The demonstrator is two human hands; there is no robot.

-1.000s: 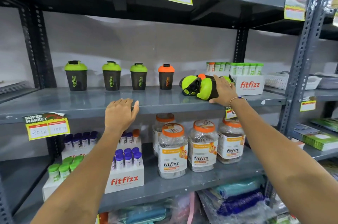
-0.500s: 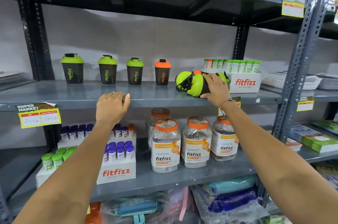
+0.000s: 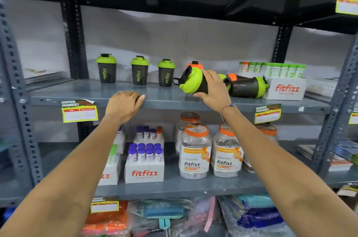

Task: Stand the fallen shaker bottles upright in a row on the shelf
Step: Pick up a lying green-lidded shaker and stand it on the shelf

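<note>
Head view, centre right of the frame: right hand grips a tilted dark shaker bottle with a lime-green lid above the shelf, while left hand rests flat on its edge.

Upper shelf, right end: a white fitfizz box holding a row of green-capped tubes, with a white basket just beyond it. Shelf edges: yellow price tags. Lower shelf: three clear jars with orange lids, side by side; to their left, a white fitfizz carton filled with purple-capped tubes. Bottom level: plastic-wrapped packs. Far right: stacked booklets.
</note>
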